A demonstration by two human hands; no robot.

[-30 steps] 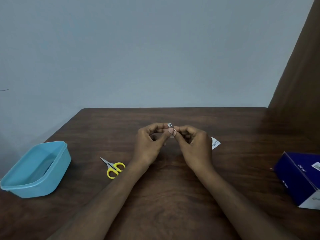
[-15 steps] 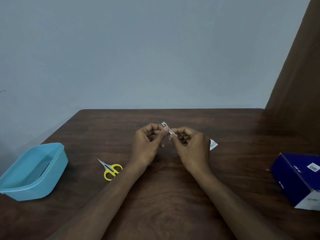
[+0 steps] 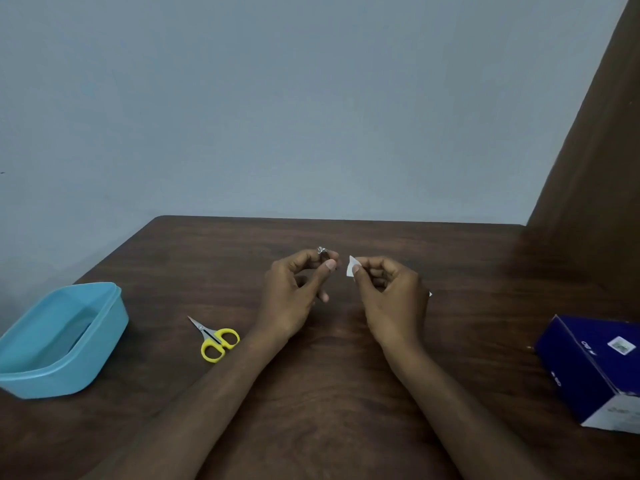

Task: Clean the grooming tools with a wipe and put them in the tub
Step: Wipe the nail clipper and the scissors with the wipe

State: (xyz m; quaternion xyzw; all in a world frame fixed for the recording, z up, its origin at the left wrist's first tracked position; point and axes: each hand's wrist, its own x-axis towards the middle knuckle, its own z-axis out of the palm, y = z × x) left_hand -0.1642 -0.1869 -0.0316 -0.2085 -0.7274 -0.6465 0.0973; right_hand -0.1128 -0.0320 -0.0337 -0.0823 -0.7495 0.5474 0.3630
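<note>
Wipe (image 3: 351, 267) pinched by right hand (image 3: 388, 295) — left hand (image 3: 298, 289) grips metal tool (image 3: 323, 251) apart.

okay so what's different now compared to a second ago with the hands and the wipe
The hands have drawn apart: the left hand pinches the small metal tool, and the right hand has pulled the wipe off it to the right. Neither let go. The scissors, tub and blue box lie untouched.
</note>
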